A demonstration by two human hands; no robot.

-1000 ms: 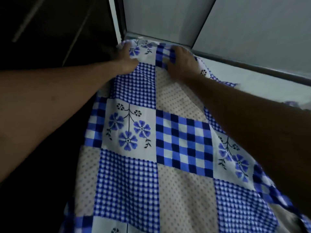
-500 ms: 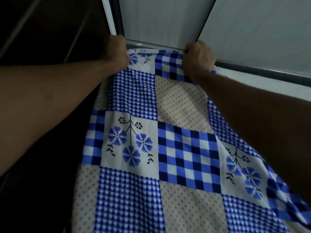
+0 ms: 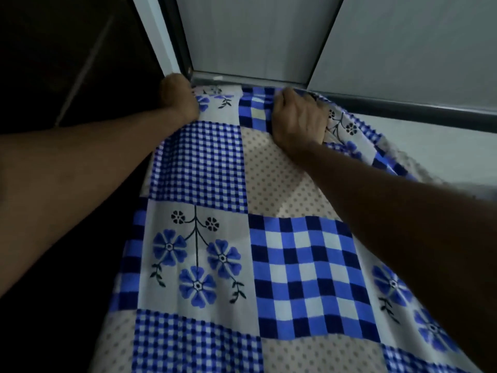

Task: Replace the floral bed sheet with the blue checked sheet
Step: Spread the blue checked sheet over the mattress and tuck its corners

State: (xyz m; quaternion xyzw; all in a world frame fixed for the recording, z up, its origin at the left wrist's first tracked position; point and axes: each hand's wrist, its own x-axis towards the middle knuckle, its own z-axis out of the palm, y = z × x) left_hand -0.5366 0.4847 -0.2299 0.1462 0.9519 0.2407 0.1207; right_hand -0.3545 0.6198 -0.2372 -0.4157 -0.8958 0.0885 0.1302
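The blue checked sheet [image 3: 301, 267], a patchwork of blue checks, blue flowers and dotted cream squares, lies spread over the bed from the far corner down to the bottom of the view. My left hand [image 3: 178, 96] grips the sheet's far left corner, fingers curled under and hidden. My right hand [image 3: 298, 117] grips the far edge a little to the right, bunching the cloth into folds beside it. Both hands sit close to the wall. No floral sheet is in view.
A grey wall [image 3: 242, 36] with a dark frame rail [image 3: 403, 106] runs along the far side of the bed. A white upright post [image 3: 153, 36] stands at the corner. Left of the bed lies dark shadow. A bare white mattress [image 3: 443, 149] shows at right.
Both hands have carried the sheet's edge up to the far corner by the wall. My right hand has come down and left onto the cloth, leaving folds at its right.
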